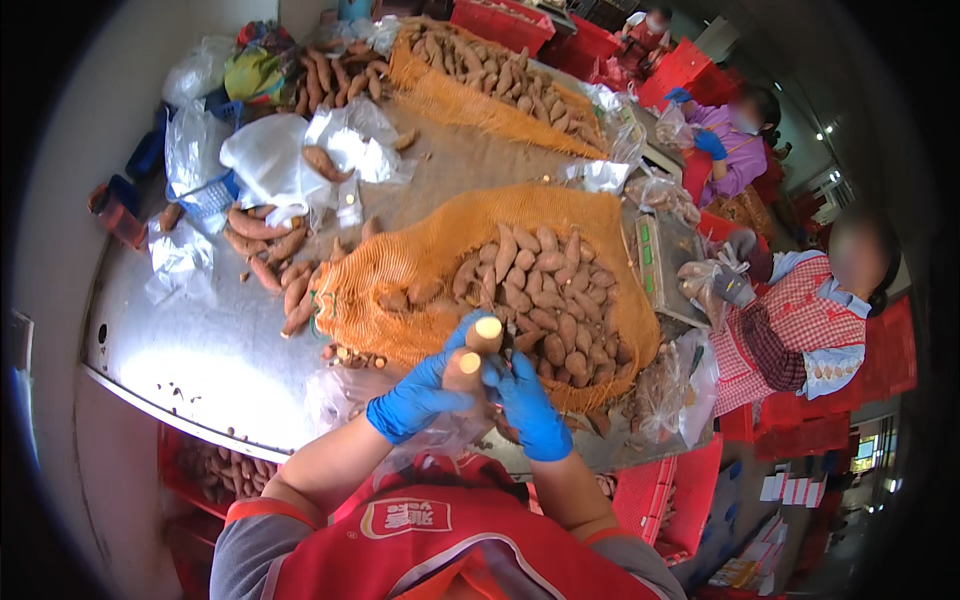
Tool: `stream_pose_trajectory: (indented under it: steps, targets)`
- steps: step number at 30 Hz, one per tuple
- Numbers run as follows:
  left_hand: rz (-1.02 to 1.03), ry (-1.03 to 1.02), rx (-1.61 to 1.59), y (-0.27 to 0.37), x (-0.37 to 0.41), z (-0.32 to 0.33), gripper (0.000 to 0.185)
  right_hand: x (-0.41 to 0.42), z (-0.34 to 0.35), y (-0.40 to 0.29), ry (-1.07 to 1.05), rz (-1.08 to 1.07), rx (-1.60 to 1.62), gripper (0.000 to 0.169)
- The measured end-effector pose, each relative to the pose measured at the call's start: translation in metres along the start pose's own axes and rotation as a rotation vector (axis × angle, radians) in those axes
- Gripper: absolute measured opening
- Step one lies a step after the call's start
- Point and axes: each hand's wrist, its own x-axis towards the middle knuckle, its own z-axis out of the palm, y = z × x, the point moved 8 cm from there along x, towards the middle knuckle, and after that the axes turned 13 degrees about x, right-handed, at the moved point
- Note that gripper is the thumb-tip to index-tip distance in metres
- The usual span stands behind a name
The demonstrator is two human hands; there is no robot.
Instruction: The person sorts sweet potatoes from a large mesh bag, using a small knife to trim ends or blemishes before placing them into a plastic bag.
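My left hand (pixel 424 390), in a blue glove, grips two sweet potatoes with pale cut ends. One sweet potato (pixel 482 339) lies slightly above the other sweet potato (pixel 463 379). My right hand (pixel 534 409), gloved in blue too, is close against their right side with bent fingers. Whether it holds something small is hidden. Just beyond both hands lies an orange mesh sack (pixel 517 202), open, with many small sweet potatoes (pixel 551 292) spread in it. A crumpled clear plastic bag (pixel 337 397) is beside my left wrist.
Loose sweet potatoes (pixel 262 232) and plastic bags (pixel 274 154) cover the left of the metal table (pixel 150 330). A second sack (pixel 465 112) lies at the back. To the right stand a digital scale (pixel 667 262) and two co-workers handling bags. Red crates (pixel 690 487) stand below the table edge.
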Motion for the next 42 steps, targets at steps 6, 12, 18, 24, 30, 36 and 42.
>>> stream_pose_trajectory:
  steps: [6,12,18,24,30,36,42]
  targets:
    - [0.395,0.125,0.553,0.009,-0.007,-0.025,0.042,0.003,0.015,-0.012,-0.134,-0.029,0.027,0.007]
    - [0.265,0.007,0.567,0.016,0.000,-0.027,0.040,0.002,-0.001,-0.017,-0.008,-0.061,-0.045,0.016]
    - [0.023,0.226,-0.208,-0.025,-0.002,-0.044,0.034,0.000,-0.003,-0.015,-0.150,-0.446,-0.547,0.020]
    - [-0.013,0.217,-0.059,-0.025,-0.005,-0.035,0.038,-0.006,-0.002,-0.019,0.106,-0.579,-1.034,0.017]
    - [-0.095,0.210,-0.293,-0.045,-0.013,-0.051,0.038,0.019,-0.039,-0.002,0.181,-0.272,-1.090,0.016]
    - [0.310,0.061,-0.101,0.049,-0.046,-0.068,0.044,-0.006,-0.057,0.019,0.036,0.002,-0.367,0.033]
    - [0.041,-0.268,0.765,0.013,-0.067,-0.039,0.037,-0.013,-0.043,0.076,-0.080,0.149,-0.507,0.041]
